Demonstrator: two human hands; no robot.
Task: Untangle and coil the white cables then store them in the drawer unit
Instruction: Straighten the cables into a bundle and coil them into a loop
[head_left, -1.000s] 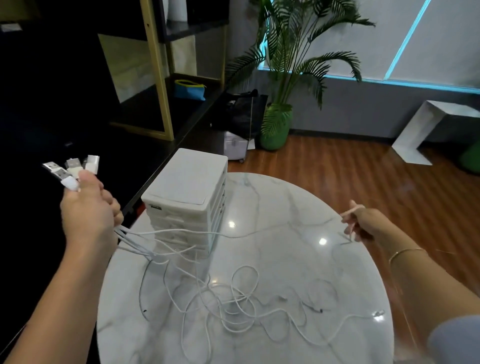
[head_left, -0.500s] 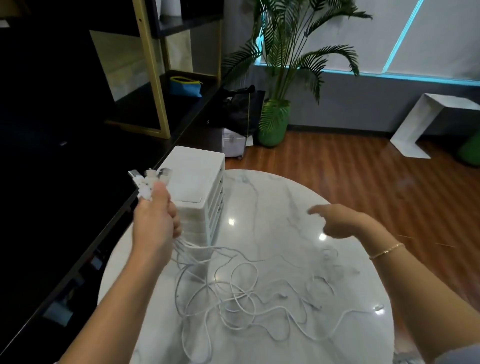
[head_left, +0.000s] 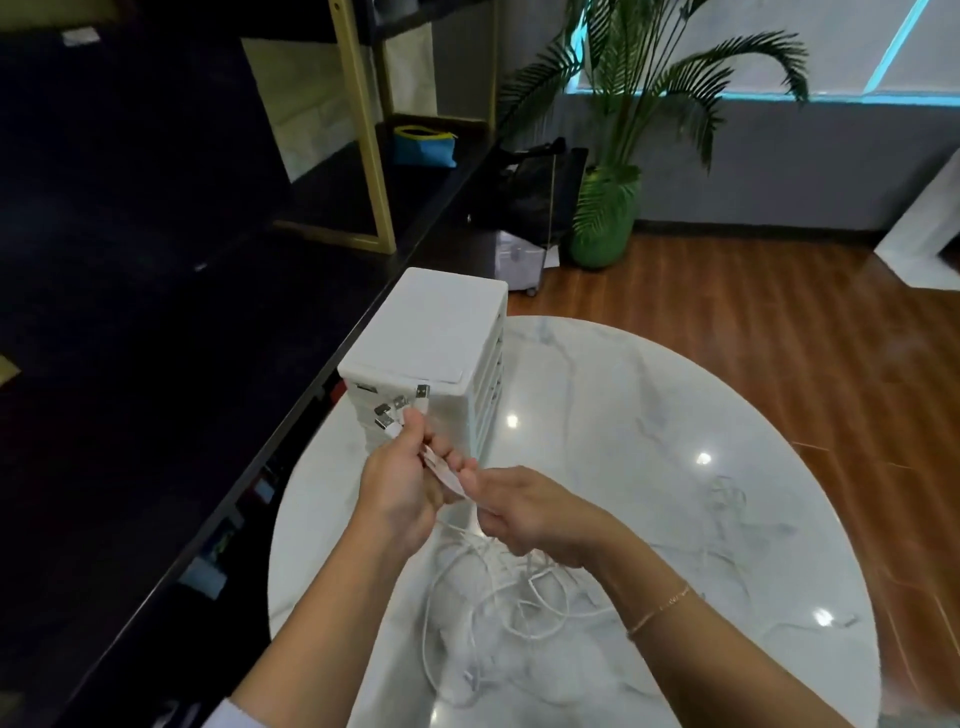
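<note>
A tangle of white cables (head_left: 498, 587) lies on the round marble table (head_left: 649, 415) under my hands. My left hand (head_left: 400, 488) grips a bundle of cable ends; several USB plugs (head_left: 397, 410) stick up above its fist, in front of the white drawer unit (head_left: 436, 358). My right hand (head_left: 524, 512) has come up against the left one and pinches the cables just below it. The strands hang from both hands down into the tangle. The unit's drawers look closed.
A dark counter (head_left: 208, 415) with a gold-framed shelf (head_left: 363, 156) runs along the table's left edge. A potted palm (head_left: 608, 208) and a black bag (head_left: 540, 182) stand on the wooden floor behind. Loose cable ends (head_left: 727, 493) trail toward the table's right side.
My left hand has carried the plug ends from the far left to in front of the drawer unit. My right hand has swung in from the right and taken hold of the cables beside it.
</note>
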